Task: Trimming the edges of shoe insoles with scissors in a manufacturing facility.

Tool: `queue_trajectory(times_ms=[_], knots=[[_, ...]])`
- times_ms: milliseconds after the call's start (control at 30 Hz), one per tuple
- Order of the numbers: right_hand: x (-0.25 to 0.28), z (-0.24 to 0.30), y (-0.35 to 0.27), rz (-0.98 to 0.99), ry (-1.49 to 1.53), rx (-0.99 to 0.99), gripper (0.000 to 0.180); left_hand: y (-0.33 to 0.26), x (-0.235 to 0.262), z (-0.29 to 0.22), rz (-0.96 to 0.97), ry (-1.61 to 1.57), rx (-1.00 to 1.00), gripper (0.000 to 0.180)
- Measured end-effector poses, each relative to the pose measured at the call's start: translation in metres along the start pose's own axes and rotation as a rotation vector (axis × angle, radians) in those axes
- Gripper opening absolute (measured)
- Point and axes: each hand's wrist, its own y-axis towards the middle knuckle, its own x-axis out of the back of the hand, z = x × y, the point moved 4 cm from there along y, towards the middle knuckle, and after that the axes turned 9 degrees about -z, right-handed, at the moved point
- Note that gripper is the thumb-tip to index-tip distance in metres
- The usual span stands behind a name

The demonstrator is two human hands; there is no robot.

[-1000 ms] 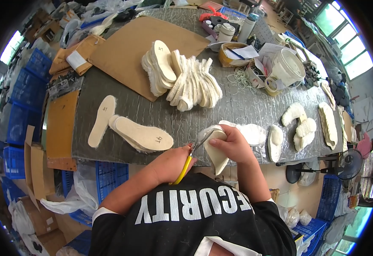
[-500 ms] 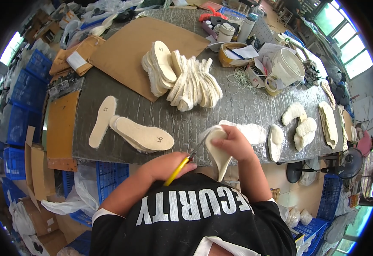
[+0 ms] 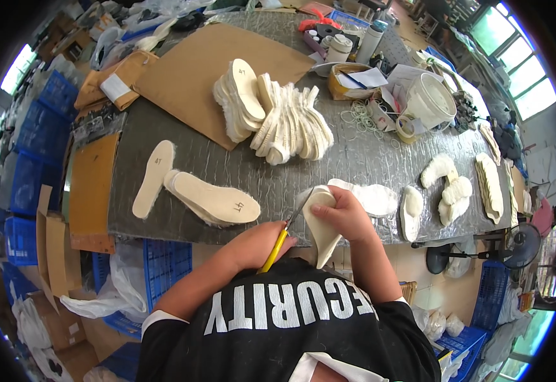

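Observation:
My left hand (image 3: 262, 245) is wrapped round yellow-handled scissors (image 3: 275, 250). Their metal blades point up and right, against the edge of a cream, fleece-backed insole (image 3: 320, 228). That insole is pinched in my right hand (image 3: 348, 215), thumb on its smooth face, over the table's near edge. Just behind my right hand lies another fluffy insole (image 3: 377, 200). To the left are a small overlapping pile of insoles (image 3: 217, 199) and a single narrow one (image 3: 154, 179). Farther off, many insoles stand packed in a bundle (image 3: 291, 124), beside a leaning stack (image 3: 245, 95).
Right of my hands lie a small insole (image 3: 411, 213), fluffy pieces (image 3: 453, 197) and a row of insoles (image 3: 489, 188). A brown cardboard sheet (image 3: 182, 76) covers the far left of the table. At the far right stand a white bucket (image 3: 432, 99), tape rolls and rubber bands (image 3: 359, 116).
The scissors and my left hand have shifted slightly up and right, the blades now meeting the insole's upper edge. The insole in my right hand has tilted a little leftward.

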Motion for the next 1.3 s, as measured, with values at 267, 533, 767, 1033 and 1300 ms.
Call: queue_trajectory(times_ms=[267,533,767,1033,1300], knots=[[-0.005,0.007,-0.006,0.094,-0.198,0.038,0.017,-0.001,0.006,-0.003,-0.078,0.162,-0.024,0.034],[-0.003,0.009,-0.008,0.121,-0.18,0.024,0.015,-0.007,0.004,-0.001,0.017,0.292,-0.028,0.032],[-0.011,0.007,-0.011,0.153,-0.248,0.045,0.014,-0.013,0.008,0.001,0.013,0.291,-0.095,0.033],[-0.016,0.004,-0.011,0.182,-0.285,0.021,0.014,-0.017,0.008,0.003,0.003,0.308,-0.07,0.032],[-0.015,-0.001,-0.014,0.191,-0.267,-0.012,0.018,-0.022,0.009,0.014,0.063,0.22,-0.115,0.033]])
